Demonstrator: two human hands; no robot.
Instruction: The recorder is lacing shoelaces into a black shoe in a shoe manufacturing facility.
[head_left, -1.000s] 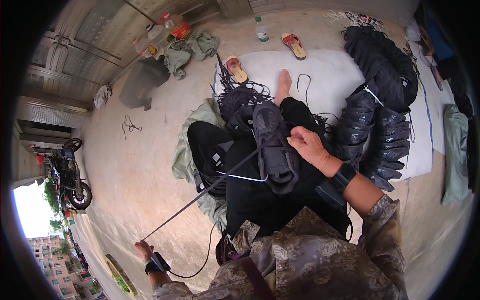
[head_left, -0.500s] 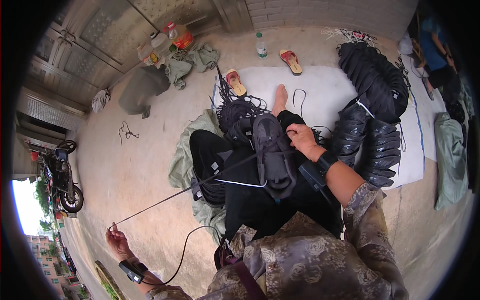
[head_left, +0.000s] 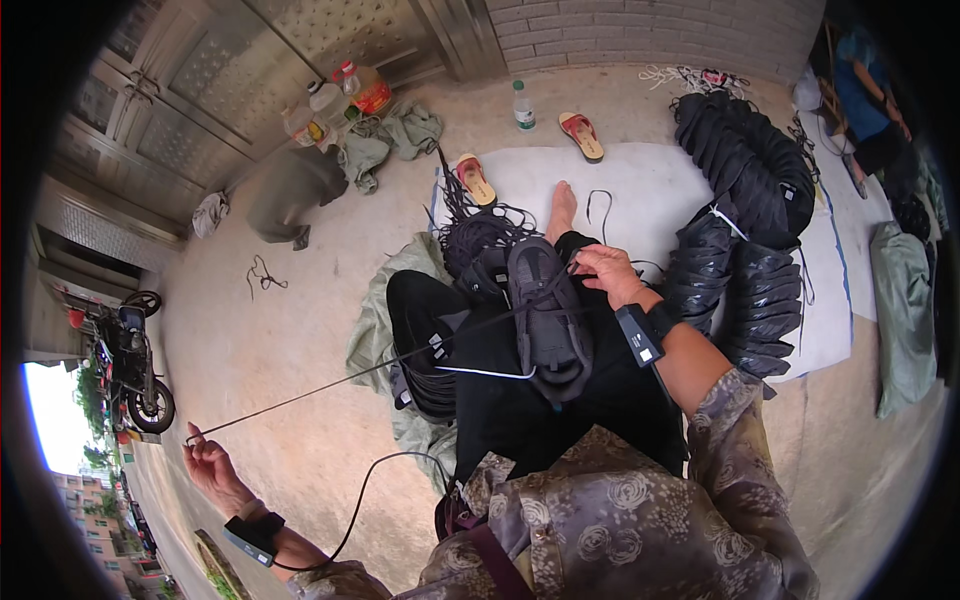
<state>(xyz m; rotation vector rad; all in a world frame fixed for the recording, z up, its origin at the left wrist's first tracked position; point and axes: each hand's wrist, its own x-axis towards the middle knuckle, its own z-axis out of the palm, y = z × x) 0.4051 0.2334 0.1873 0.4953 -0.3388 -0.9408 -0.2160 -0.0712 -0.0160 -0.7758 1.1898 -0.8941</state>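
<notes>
A dark grey shoe point(head_left: 552, 335) lies over my lap, toe toward me. From it a long dark shoelace point(head_left: 345, 380) runs taut to the left. Out at the far left, my left hand point(head_left: 213, 470) pinches the lace's end between its fingers. Just right of the shoe's upper part, my right hand point(head_left: 610, 275) is closed in a pinch on a piece of the lace. A bunch of loose dark laces point(head_left: 485, 225) lies beyond my left knee. Beside my left thigh sits a stack of nested dark shoe pieces point(head_left: 425, 390), partly hidden.
Long rows of nested black shoe uppers point(head_left: 745, 150) curve over a white sheet point(head_left: 650, 170) at the right. Red sandals point(head_left: 583, 137) and a water bottle point(head_left: 523, 107) stand ahead. A green sack point(head_left: 905, 320) lies far right, near another person point(head_left: 865, 90). A motorcycle point(head_left: 135, 365) is far left.
My left hand has moved farther left and slightly up, drawing the lace out longer. My right hand stays beside the shoe, slightly turned. The whole view has shifted a little.
</notes>
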